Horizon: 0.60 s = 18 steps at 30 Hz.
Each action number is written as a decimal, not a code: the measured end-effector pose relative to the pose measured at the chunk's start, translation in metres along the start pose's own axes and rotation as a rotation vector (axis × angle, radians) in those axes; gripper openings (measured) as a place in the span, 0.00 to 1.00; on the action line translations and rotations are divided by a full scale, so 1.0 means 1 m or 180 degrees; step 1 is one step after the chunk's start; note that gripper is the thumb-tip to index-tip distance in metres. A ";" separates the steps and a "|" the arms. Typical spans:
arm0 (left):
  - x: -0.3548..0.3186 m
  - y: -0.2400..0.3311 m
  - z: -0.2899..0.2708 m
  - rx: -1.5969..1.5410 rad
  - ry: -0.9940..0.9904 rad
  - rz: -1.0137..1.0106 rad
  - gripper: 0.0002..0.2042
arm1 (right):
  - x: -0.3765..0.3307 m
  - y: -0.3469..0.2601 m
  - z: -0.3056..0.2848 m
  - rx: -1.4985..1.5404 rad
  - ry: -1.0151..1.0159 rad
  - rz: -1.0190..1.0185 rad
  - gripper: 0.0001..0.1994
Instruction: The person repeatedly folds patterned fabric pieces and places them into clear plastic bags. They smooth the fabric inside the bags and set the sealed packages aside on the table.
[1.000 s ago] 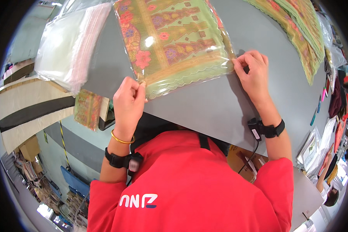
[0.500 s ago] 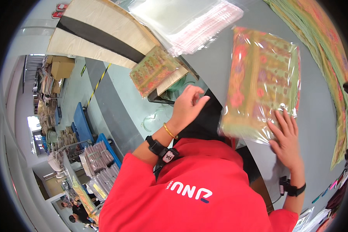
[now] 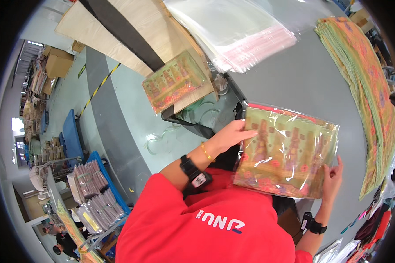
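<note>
Bagged patterned cloth (image 3: 287,151) is lifted off the grey desk (image 3: 294,79), clasped at nine o'clock by the left hand (image 3: 230,136), at four by the right hand (image 3: 333,177); best kept flat, both edges supported.

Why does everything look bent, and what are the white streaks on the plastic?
Head view: the fisheye lens bows the grey table edges and darkens the corners; overhead light glares off the bagged patterned cloth held by the left hand and right hand.
</note>
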<state>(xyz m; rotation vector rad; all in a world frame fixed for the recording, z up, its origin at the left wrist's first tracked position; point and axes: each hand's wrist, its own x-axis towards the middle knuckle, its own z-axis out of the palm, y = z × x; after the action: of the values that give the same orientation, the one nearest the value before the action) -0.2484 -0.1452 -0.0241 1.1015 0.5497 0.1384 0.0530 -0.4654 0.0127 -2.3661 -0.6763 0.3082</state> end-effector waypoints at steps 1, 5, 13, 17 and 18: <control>-0.015 -0.003 -0.010 -0.0240 0.0180 0.0371 0.18 | 0.003 -0.024 0.012 0.0212 -0.0147 -0.0125 0.30; -0.115 -0.002 -0.110 -0.0302 0.1582 0.0814 0.18 | -0.002 -0.143 0.077 0.1112 -0.0657 -0.0752 0.26; -0.199 0.006 -0.327 -0.1076 0.3041 0.1648 0.16 | 0.040 -0.396 0.266 0.1017 -0.1564 -0.2403 0.23; -0.137 -0.038 -0.443 -0.0958 0.3211 0.1384 0.15 | 0.058 -0.400 0.261 0.0297 -0.1445 -0.2785 0.20; -0.119 -0.058 -0.470 -0.0923 0.3129 0.1456 0.15 | 0.059 -0.388 0.246 0.0072 -0.1467 -0.2827 0.18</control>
<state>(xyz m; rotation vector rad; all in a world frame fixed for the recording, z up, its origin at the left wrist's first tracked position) -0.5886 0.1632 -0.1902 0.8045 1.0935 1.1641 -0.1418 -0.0494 0.0733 -1.7423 -1.8186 0.4459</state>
